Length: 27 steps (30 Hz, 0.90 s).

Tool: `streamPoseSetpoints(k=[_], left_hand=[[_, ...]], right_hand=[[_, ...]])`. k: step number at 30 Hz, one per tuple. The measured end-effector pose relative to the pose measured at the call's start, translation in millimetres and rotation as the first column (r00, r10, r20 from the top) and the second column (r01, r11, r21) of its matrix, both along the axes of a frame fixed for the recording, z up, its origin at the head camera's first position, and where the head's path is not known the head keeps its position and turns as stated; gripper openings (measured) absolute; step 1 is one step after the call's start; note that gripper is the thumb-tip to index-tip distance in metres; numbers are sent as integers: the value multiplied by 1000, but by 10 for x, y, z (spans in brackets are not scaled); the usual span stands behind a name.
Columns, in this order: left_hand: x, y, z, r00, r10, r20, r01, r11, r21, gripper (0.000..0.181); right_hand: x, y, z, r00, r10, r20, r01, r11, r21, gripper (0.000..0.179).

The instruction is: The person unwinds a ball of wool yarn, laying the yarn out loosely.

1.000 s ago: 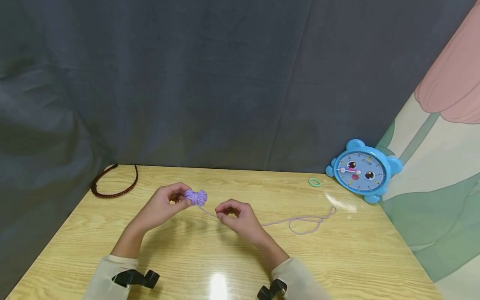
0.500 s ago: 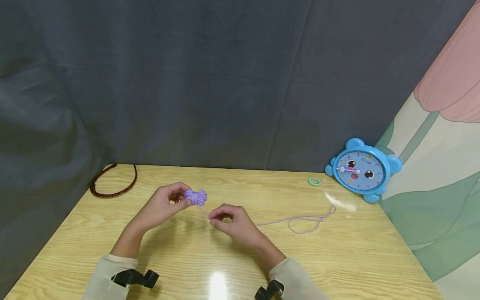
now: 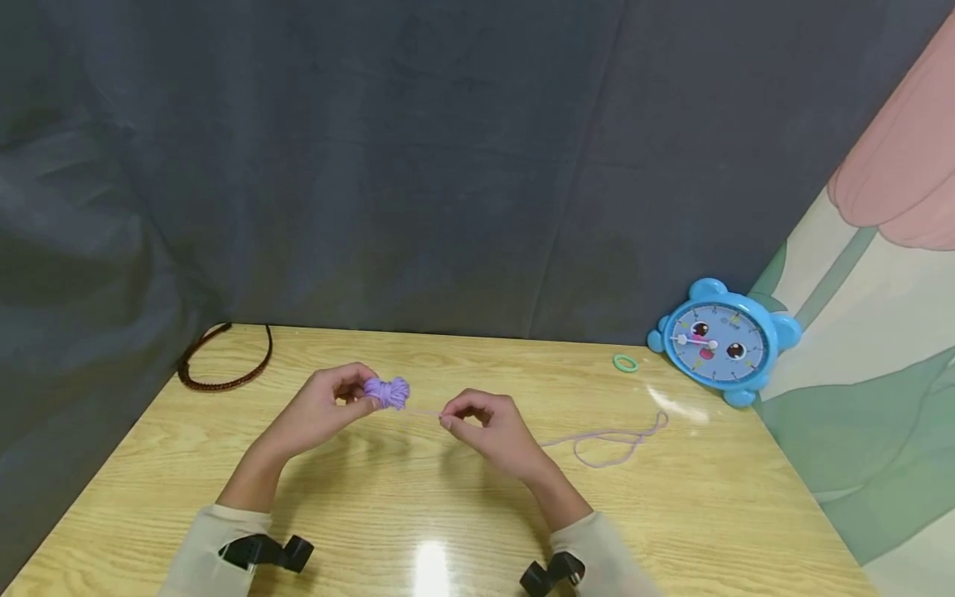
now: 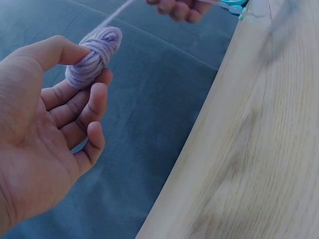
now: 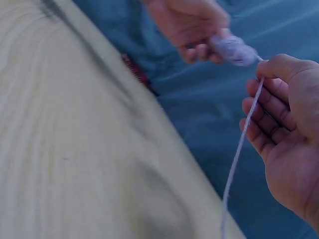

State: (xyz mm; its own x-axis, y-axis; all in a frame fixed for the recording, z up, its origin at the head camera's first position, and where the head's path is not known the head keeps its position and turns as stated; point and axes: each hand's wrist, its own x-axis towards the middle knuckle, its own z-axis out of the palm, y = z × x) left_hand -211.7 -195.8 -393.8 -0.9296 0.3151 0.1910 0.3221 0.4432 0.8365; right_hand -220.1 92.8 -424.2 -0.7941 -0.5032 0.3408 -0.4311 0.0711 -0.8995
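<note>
A small bundle of lilac yarn (image 3: 388, 392) is pinched between the thumb and fingers of my left hand (image 3: 330, 410), above the table. In the left wrist view the wound yarn (image 4: 94, 59) shows wraps around its middle, with my thumb on it. To the right, my right hand (image 3: 496, 431) pinches the yarn strand between thumb and fingertips, and the strand runs straight from there to the bundle. The right wrist view shows the loose yarn strand (image 5: 238, 149) hanging down from the pinch. Its tail (image 3: 612, 439) lies looped on the table to the right.
On the wooden table (image 3: 388, 514), a blue bear-shaped clock (image 3: 716, 344) leans at the back right. A green ring (image 3: 625, 363) lies left of it. A dark brown braided band (image 3: 224, 385) sits at the back left corner. A dark curtain (image 3: 373, 166) hangs behind.
My right hand first came left toward the bundle, then moved right and slightly up, drawing the strand straighter. My left hand has stayed nearly still with the bundle.
</note>
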Motion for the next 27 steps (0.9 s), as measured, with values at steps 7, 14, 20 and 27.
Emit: streamPoseSetpoints(k=[7, 14, 20, 27], left_hand=[[2, 10, -8, 1000, -22, 8, 22, 1000, -11, 4], [-10, 27, -8, 1000, -26, -13, 25, 1000, -19, 3], [-10, 13, 11, 999, -25, -27, 24, 1000, -11, 4], [-2, -27, 21, 999, -18, -27, 17, 1000, -17, 4]], right_hand=[[-48, 199, 129, 997, -73, -37, 70, 995, -74, 5], [-91, 343, 199, 991, -133, -24, 130, 987, -94, 7], [-138, 449, 244, 982, -188, -34, 184, 978, -95, 7], [-132, 642, 242, 968, -246, -42, 242, 967, -75, 7]])
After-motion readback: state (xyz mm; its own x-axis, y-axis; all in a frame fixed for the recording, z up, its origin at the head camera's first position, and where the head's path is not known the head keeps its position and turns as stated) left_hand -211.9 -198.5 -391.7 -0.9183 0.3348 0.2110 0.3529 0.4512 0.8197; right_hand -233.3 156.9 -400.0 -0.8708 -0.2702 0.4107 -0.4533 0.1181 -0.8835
